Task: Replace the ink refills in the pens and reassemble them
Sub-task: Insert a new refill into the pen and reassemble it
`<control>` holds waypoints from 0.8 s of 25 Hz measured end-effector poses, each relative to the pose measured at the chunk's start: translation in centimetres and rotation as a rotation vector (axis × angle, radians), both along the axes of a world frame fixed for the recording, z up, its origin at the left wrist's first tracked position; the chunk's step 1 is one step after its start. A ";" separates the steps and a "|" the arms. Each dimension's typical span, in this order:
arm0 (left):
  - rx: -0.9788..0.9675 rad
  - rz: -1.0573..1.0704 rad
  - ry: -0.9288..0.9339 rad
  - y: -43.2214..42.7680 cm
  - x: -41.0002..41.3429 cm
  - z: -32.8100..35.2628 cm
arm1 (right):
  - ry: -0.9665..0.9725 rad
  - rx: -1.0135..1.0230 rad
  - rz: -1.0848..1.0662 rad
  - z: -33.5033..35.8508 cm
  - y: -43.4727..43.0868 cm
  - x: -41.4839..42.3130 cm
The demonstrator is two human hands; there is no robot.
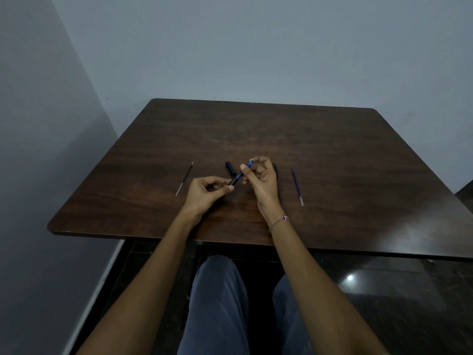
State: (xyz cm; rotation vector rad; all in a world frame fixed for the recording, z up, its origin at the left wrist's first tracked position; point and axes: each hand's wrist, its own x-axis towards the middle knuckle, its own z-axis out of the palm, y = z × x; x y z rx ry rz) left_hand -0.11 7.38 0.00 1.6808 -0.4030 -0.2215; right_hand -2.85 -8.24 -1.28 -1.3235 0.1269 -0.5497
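From the head view, both hands meet over the middle of the table (332, 149), sharing one pen (242, 172) that slants up and away to the right. The left hand (207, 190) has its fingers curled in, with thumb and forefinger pinching the pen's black lower end. The right hand (261, 180) pinches the blue upper part between thumb and fingertips, its other fingers loosely bent. A bracelet (279, 222) sits on that wrist.

A dark cap (229, 168) lies on the table just beyond the pen, apart from it. A dark refill (184, 178) lies well to the left of the hands and a purple refill (297, 187) to the right, both loose on the wood. A dark piece (275, 167) shows just behind the right hand (perhaps a second pen, but too much of it is hidden to say).

As for progress, the task looks to be in its middle. This pen is uncapped and the grip suits twisting its two halves, though whether apart or together cannot be told. Both refills are still outside any pen, and which is old or new is not clear. Capping remains, and nothing on the table looks like a finished pen.
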 end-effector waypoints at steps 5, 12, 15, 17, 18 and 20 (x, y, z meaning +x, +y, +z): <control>0.003 -0.018 -0.010 0.1 0.1 -0.2 | 0.006 0.017 0.043 -0.1 -0.2 0.0; -0.012 -0.012 -0.011 0.0 0.2 -0.2 | 0.044 0.065 0.083 -0.2 -0.3 0.1; -0.020 -0.010 -0.012 0.1 0.0 -0.1 | 0.049 0.071 0.101 -0.3 -0.4 0.0; -0.028 -0.006 -0.019 0.0 -0.1 -0.1 | 0.066 0.064 0.098 -0.2 -0.3 0.0; -0.027 -0.001 -0.023 0.0 -0.1 -0.1 | 0.077 0.056 0.090 -0.2 -0.3 0.0; -0.023 0.008 -0.032 0.0 -0.2 0.0 | 0.088 0.031 0.064 -0.1 -0.2 0.0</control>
